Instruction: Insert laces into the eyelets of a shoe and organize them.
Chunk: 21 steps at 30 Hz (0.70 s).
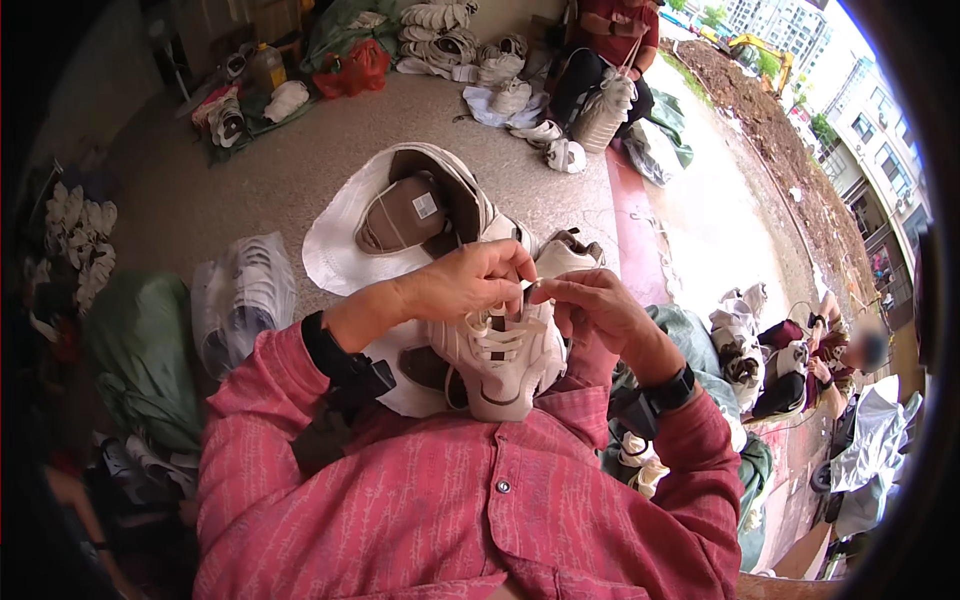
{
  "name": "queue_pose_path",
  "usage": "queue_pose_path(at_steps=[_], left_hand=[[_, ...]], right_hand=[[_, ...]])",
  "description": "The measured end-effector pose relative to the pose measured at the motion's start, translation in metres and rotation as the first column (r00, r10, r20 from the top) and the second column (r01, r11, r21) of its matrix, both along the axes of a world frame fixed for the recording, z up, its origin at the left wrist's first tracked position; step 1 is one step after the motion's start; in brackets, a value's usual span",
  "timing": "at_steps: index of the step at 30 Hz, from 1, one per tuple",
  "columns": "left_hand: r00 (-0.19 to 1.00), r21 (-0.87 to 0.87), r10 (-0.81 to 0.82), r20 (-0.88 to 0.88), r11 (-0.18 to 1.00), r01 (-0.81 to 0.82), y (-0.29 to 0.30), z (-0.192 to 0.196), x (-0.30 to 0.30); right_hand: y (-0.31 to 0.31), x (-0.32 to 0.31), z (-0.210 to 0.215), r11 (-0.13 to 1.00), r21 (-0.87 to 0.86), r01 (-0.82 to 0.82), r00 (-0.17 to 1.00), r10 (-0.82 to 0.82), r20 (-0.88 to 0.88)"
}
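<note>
The shoe (505, 355) sits near, in the person's lap against the red shirt, toe pointing toward them & opening facing away, prob. so the lace rows face up where both hands can reach. Left hand (465, 283) is curled nearly closed, fingertips pinched on a lace end just above the tongue; right hand (590, 305) is likewise curled, thumb & forefinger nipped on the lace (497, 328) right beside the left, the two hands almost touching. Shoe is cream/off-white w/ a chunky sole, a dark curved mark on the toe side, flat pale laces crossing in a few rows, upper eyelets appear not yet filled. Just beyond, a white sack (345, 250) lies open on the floor w/ brown insides showing, close enough to reach. Bagged pale shoes (245, 295) lie left; far off, another person (610, 50) sits among more shoes.
</note>
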<state>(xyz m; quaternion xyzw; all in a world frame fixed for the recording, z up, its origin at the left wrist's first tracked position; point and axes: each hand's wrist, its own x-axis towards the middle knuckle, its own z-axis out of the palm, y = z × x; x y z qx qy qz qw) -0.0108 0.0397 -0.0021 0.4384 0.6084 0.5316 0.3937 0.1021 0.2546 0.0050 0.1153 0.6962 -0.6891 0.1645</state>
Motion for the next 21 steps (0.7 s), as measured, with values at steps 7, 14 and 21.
queue_pose_path(at_steps=[7,14,21], left_hand=[[0.999,0.094,-0.038,-0.007,0.995,0.039,-0.002,0.012,-0.001],[0.988,0.183,-0.034,0.153,0.983,0.006,-0.014,0.043,-0.007],[0.981,0.182,0.047,0.190,0.980,-0.082,-0.014,0.080,-0.001]], right_hand=[[-0.007,-0.004,0.004,0.983,-0.100,-0.152,0.986,0.157,0.049],[-0.039,0.005,0.032,0.994,-0.105,0.016,0.943,-0.050,-0.329],[-0.061,0.012,0.034,0.914,0.345,-0.212,0.913,0.311,-0.264]])
